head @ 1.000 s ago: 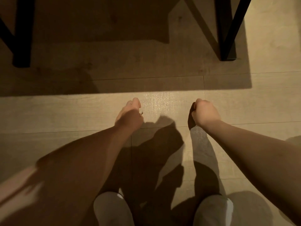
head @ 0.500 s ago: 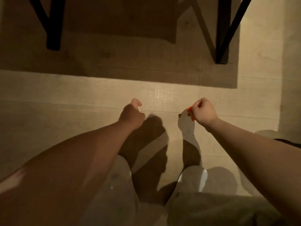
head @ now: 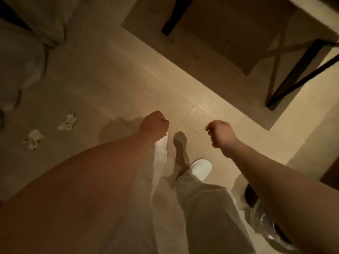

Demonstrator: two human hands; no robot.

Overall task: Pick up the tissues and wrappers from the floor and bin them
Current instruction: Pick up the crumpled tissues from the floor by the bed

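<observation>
Two crumpled white tissues lie on the floor at the left, one (head: 67,122) nearer me and the other (head: 34,139) further left. My left hand (head: 153,125) is a closed fist over the floor, with a thin pale scrap of wrapper (head: 166,134) poking out below it. My right hand (head: 220,134) hangs to its right with the fingers curled in. The wrapper it holds is hidden inside them. A dark bin (head: 264,215) with a clear plastic liner stands at the lower right, partly under my right forearm.
Black table legs (head: 297,74) and the table's shadow fill the upper right. Pale bedding or cloth (head: 23,57) hangs down at the upper left. My legs in light trousers and a white slipper (head: 200,168) are below the hands.
The view has swung left and turned: the table legs have shifted to the upper right, and the tissues, the bedding and the bin have come into sight. Both hands stay closed. The orange wrapper no longer shows.
</observation>
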